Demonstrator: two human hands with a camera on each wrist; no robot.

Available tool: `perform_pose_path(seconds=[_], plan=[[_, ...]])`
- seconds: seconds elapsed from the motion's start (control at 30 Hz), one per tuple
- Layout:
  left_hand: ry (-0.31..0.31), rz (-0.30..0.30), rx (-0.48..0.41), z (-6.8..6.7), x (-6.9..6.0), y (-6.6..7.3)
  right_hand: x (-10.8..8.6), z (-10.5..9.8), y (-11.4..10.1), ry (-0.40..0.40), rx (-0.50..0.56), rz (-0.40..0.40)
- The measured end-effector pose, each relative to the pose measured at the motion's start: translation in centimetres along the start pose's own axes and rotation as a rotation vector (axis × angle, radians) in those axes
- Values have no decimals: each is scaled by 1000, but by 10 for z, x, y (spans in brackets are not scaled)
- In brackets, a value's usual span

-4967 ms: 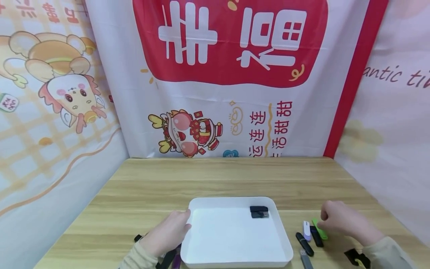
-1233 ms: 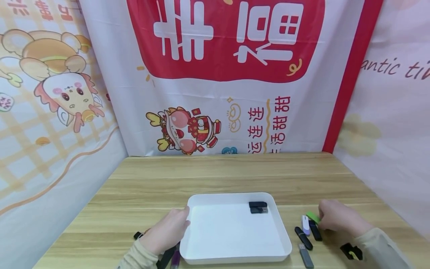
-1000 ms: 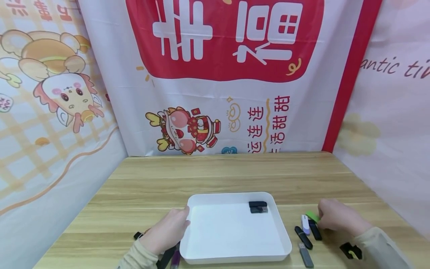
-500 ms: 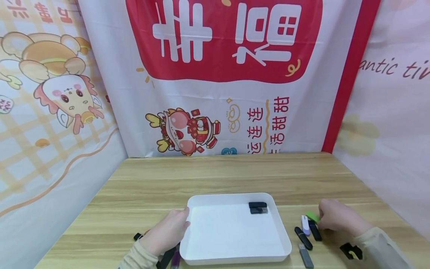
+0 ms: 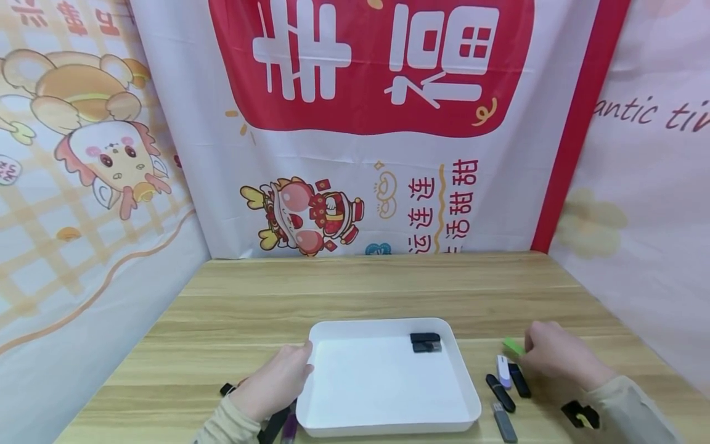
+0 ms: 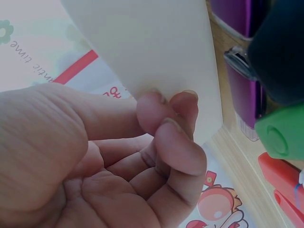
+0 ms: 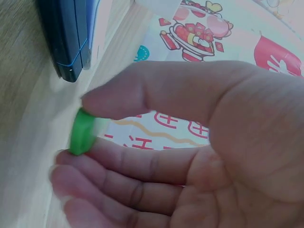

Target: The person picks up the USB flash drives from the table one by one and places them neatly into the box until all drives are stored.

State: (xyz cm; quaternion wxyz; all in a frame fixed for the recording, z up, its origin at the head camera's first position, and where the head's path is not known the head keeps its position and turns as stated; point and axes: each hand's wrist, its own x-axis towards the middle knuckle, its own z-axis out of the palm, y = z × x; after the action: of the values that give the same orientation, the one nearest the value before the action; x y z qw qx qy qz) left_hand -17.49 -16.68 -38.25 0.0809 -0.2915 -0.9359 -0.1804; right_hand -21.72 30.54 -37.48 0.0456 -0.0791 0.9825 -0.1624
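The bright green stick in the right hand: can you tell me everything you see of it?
The bright green stick looks slim, smooth and plastic. The right hand pinches it between thumb and fingers, hiding part of it. In the head view, its exposed end slants toward the far left, beyond the white-and-lilac stick. Whether it touches the table is unclear.
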Motion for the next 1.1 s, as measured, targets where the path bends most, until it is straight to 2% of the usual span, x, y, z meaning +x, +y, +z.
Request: perform_pose_path(seconds=[0.23, 0.53, 0.73, 0.9, 1.1], plan=[[3, 9, 6, -1, 1, -1, 0, -4, -10, 93, 45, -26], [-3, -17, -4, -1, -2, 0, 1, -7, -32, 175, 18, -140], [11, -22, 14, 0, 0, 0, -1, -15, -52, 176, 5, -165], [13, -22, 19, 1, -1, 0, 5, -21, -70, 183, -9, -224], [7, -22, 3, 1, 0, 0, 19, -22, -92, 129, -7, -313]])
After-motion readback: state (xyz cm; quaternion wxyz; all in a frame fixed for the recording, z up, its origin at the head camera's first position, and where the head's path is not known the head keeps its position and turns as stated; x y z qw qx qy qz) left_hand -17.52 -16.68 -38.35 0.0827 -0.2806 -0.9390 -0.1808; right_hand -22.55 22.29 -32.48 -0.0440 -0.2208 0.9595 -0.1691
